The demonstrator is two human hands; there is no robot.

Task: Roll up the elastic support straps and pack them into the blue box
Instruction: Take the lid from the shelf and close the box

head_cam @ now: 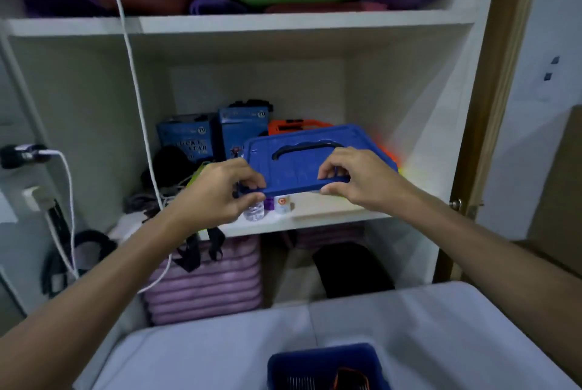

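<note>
Blue box (324, 364): sits open at the bottom edge of the view, on the pale grey surface (220, 355) just in front of the person; something dark with an orange edge lies inside, likely a strap, though too blurred to be sure.
Blue lid (302, 159): held level in mid-air in front of the middle shelf (315, 219), black handle on top, near edge toward the person.
Left hand (220, 191): pinches the lid's near left corner, thumb and fingers curled over the edge.
Right hand (356, 175): pinches the near edge further right, fingertips on top and thumb below.
Step in hand: judged to be handling the lid, either bringing it to the box or parking it on the shelf; the frame alone does not settle which.
Doing it well: keep both grips even so the lid stays flat, and line its corners up with the box rim before pressing, if it is to close.
Watch for: the small clear bottle (254, 210) and little white carton (282, 202) stand right beneath the lid's front edge, and the white cable (135, 80) hangs just left of the left hand; a low sweep could knock them.
Shelf behind: two blue cartons (185, 137) and orange gear (299, 125) lie close behind the lid.
</note>
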